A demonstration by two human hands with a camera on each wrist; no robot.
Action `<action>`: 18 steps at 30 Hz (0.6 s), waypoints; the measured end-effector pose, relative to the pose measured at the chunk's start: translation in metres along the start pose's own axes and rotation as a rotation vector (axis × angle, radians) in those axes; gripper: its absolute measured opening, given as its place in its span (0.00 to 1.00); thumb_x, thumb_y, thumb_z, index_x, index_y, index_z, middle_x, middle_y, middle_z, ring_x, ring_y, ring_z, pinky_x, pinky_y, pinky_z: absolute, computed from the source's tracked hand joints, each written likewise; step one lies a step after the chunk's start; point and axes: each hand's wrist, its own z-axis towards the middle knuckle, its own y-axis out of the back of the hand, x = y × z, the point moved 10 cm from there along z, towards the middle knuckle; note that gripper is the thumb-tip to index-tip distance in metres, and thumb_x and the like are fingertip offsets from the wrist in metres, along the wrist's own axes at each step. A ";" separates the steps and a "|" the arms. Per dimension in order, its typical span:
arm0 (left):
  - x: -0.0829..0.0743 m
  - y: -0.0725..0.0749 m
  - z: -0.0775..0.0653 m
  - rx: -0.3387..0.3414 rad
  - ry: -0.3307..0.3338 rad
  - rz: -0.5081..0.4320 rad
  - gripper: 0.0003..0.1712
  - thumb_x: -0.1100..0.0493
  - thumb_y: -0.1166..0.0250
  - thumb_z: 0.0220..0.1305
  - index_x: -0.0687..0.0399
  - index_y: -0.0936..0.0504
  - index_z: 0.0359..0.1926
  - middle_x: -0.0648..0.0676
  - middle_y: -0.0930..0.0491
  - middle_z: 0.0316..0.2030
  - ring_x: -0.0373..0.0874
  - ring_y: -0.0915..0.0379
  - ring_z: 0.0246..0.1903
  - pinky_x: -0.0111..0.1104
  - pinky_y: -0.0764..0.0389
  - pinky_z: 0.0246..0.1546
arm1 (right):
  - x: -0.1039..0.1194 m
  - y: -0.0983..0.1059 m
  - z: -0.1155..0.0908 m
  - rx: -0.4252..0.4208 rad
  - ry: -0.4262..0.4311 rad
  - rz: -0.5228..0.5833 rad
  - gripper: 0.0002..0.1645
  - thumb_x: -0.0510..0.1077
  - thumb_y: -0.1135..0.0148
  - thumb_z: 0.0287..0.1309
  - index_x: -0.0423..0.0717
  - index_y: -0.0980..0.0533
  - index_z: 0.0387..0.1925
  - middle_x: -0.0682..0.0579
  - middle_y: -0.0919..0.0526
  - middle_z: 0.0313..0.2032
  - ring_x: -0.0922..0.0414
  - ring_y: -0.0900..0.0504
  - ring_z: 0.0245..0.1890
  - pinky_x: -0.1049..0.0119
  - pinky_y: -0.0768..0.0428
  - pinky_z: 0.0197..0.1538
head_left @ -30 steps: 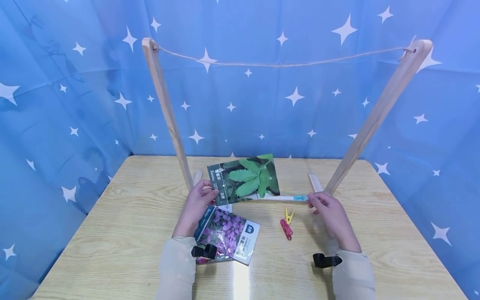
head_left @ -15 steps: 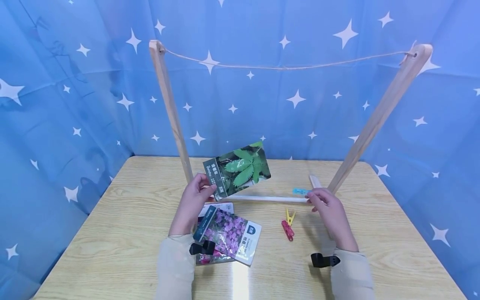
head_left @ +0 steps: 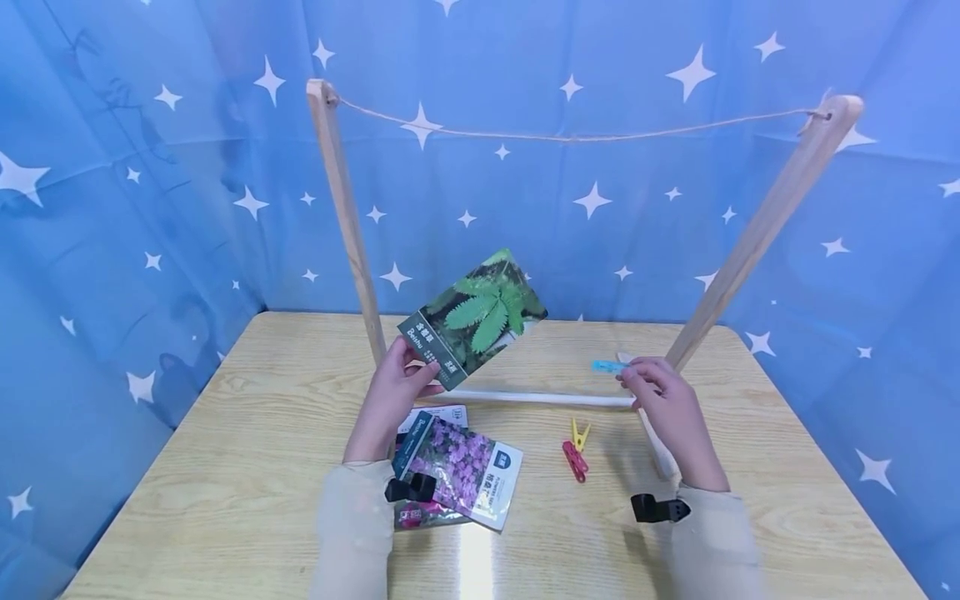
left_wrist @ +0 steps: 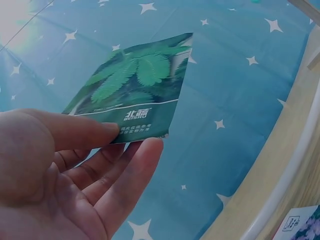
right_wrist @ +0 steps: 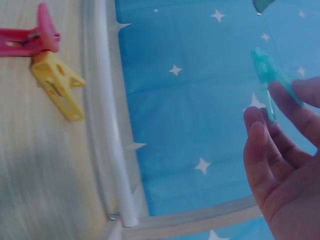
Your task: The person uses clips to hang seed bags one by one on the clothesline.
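Observation:
My left hand (head_left: 392, 396) pinches the lower-left end of a green seed packet (head_left: 480, 321) printed with a fern-like leaf. The packet is tilted, raised in front of the frame's white crossbar. In the left wrist view the thumb lies on the face of the packet (left_wrist: 137, 82), fingers behind it. Out to the right, my right hand (head_left: 670, 417) pinches a light blue clothespin (head_left: 608, 366) that points left toward the packet. The right wrist view shows the clothespin (right_wrist: 265, 70) between thumb and fingers, apart from the packet.
A twine line (head_left: 562, 137) sags between two wooden posts, left (head_left: 345, 208) and right (head_left: 765, 221). The white crossbar (head_left: 540, 398) joins them low down. Purple-flowered seed packets (head_left: 457, 467) overlap below my left hand. A yellow clothespin (head_left: 580, 434) and a red one (head_left: 575, 461) lie mid-table.
The green packet has risen and turned so its right end points up more steeply. My right hand has lifted the blue clothespin slightly, from crossbar level to above it.

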 end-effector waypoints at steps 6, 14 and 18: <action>-0.004 -0.002 0.002 -0.019 -0.002 0.009 0.23 0.63 0.42 0.60 0.43 0.35 0.55 0.58 0.30 0.44 0.51 0.26 0.40 0.36 0.22 0.37 | 0.009 0.011 0.009 0.005 0.021 -0.031 0.21 0.59 0.53 0.60 0.50 0.23 0.36 0.56 0.30 0.50 0.59 0.24 0.30 0.65 0.25 0.29; -0.011 -0.003 0.003 -0.040 -0.030 -0.019 0.21 0.64 0.44 0.62 0.45 0.35 0.54 0.57 0.28 0.44 0.50 0.26 0.40 0.36 0.22 0.37 | 0.033 0.027 0.019 0.008 0.087 -0.092 0.18 0.59 0.50 0.59 0.52 0.23 0.38 0.57 0.28 0.50 0.60 0.25 0.36 0.69 0.26 0.34; -0.017 -0.001 0.004 -0.066 -0.064 -0.020 0.21 0.65 0.44 0.61 0.46 0.35 0.54 0.57 0.28 0.43 0.50 0.26 0.39 0.36 0.22 0.37 | 0.050 0.033 0.024 0.009 0.146 -0.129 0.18 0.57 0.49 0.59 0.51 0.23 0.40 0.56 0.28 0.50 0.62 0.28 0.42 0.72 0.29 0.37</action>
